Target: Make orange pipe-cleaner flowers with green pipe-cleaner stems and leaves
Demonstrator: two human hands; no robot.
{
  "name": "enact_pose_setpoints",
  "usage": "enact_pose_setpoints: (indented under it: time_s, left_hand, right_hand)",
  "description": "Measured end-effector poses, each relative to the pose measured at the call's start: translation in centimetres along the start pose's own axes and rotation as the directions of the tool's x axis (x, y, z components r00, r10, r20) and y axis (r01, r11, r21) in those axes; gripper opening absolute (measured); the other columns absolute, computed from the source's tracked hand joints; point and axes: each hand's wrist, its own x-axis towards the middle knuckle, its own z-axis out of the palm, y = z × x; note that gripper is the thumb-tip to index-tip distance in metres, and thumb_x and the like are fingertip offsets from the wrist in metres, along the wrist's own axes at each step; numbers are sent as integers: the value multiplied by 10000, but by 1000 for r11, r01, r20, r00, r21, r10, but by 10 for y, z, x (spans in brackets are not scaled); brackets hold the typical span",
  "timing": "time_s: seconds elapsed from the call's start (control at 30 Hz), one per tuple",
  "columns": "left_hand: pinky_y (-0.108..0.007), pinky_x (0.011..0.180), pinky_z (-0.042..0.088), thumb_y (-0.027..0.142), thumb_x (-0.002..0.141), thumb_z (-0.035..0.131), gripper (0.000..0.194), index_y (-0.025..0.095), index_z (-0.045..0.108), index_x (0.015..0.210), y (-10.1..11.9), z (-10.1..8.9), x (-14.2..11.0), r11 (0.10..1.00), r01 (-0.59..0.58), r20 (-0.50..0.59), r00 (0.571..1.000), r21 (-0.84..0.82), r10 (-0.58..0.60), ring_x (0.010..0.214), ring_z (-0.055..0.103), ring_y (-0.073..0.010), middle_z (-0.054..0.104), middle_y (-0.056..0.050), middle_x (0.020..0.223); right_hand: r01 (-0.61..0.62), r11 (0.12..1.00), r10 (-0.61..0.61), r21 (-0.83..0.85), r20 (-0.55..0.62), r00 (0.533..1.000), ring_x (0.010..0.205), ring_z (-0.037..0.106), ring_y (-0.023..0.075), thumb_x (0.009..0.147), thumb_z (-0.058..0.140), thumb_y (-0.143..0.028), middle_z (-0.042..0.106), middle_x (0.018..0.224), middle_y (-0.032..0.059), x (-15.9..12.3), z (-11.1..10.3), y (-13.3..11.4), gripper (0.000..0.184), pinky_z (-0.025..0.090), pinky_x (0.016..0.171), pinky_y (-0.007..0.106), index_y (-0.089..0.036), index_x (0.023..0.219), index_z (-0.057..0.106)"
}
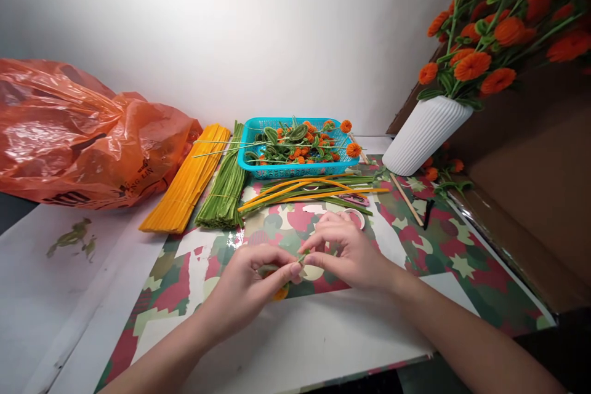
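Note:
My left hand and my right hand meet over the middle of the table, fingertips almost touching. Both pinch a short piece of green pipe cleaner, most of it covered by the fingers. A yellow-orange fuzzy flower head shows just under my left fingers; whether it is joined to the green piece I cannot tell. Beyond my hands lie loose orange and green pipe cleaners. A roll of white tape is partly behind my right hand.
A blue basket holds fuzzy flowers and leaves. Left of it are green and yellow-orange bundles and an orange plastic bag. To the right stand a white vase of orange flowers and a cardboard box; a wooden stick lies nearby.

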Motion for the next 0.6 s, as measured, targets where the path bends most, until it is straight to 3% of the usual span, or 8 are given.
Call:
enact_pose_setpoints:
  time_s: [0.13,0.2,0.33,0.43,0.6]
  left_hand:
    - [-257,660,480,433,864,554,330,147,695,778,-4,-5,-1,961,130,288,956,-244,-56,723,606,-171,688,-66,679]
    - [-269,694,483,440,868,546,331,149,691,804,-5,-6,-1,947,164,340,938,-277,-63,744,609,-172,691,-66,683]
    - [-248,645,452,418,811,626,281,155,702,744,-2,-2,0,989,74,179,983,-131,-50,726,580,-160,682,-60,774]
    - [-245,587,411,403,805,630,290,154,698,674,1,0,0,1000,3,51,999,24,-4,640,532,-145,647,-42,683]
    - [-229,602,404,364,859,579,305,150,671,662,1,-2,-1,997,-68,58,996,-40,70,637,525,-131,634,-33,661]
  right_hand:
    - [85,996,-88,33,85,992,740,483,164,853,644,-297,605,621,-12,0,-7,0,103,354,812,367,-232,816,715]
    - [88,995,-92,47,105,990,738,483,158,847,653,-274,603,626,-16,0,-8,-1,113,356,813,362,-221,757,696]
    - [93,996,-93,10,74,993,746,493,160,851,640,-245,602,645,-8,0,-5,-3,130,366,780,350,-211,730,672]
    - [91,996,-91,-5,44,995,762,503,170,846,642,-246,605,646,-3,0,-2,-1,120,375,774,347,-219,736,681]
    - [-13,993,9,115,36,999,770,514,168,817,684,-297,622,675,0,0,2,5,86,401,776,338,-228,850,724]
